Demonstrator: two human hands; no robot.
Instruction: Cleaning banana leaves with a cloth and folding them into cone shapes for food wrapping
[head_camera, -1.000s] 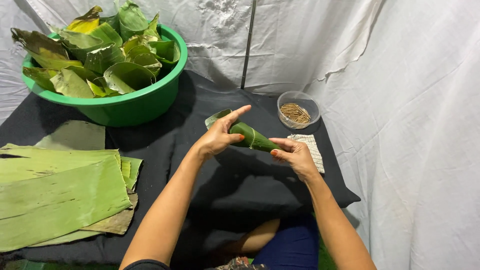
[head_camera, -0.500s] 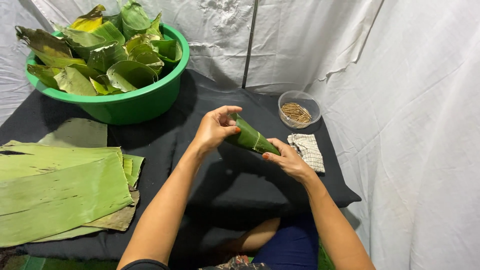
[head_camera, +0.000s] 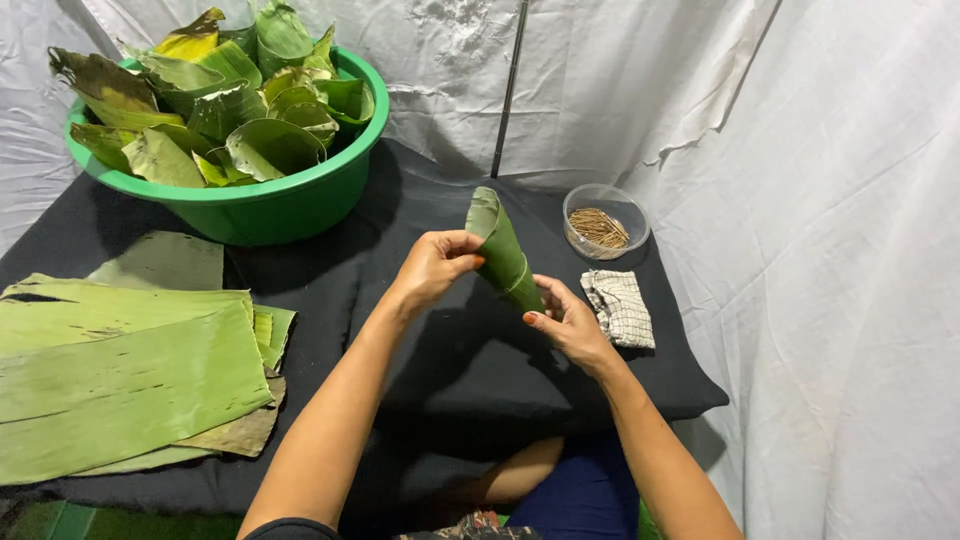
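A rolled green banana-leaf cone (head_camera: 503, 250) was gripped at table centre, left hand (head_camera: 432, 268) pinched on its side, right hand (head_camera: 570, 322) clamped round its tip at five o'clock, and unrolling could be judged likely if either hold were slackened.

A green leaf cone (head_camera: 503, 250), a bright green basin (head_camera: 270, 205) of green and yellowing leaves, a black table cover (head_camera: 470, 370), white sheeting (head_camera: 850, 250), a black-and-white checked cloth (head_camera: 618, 307).
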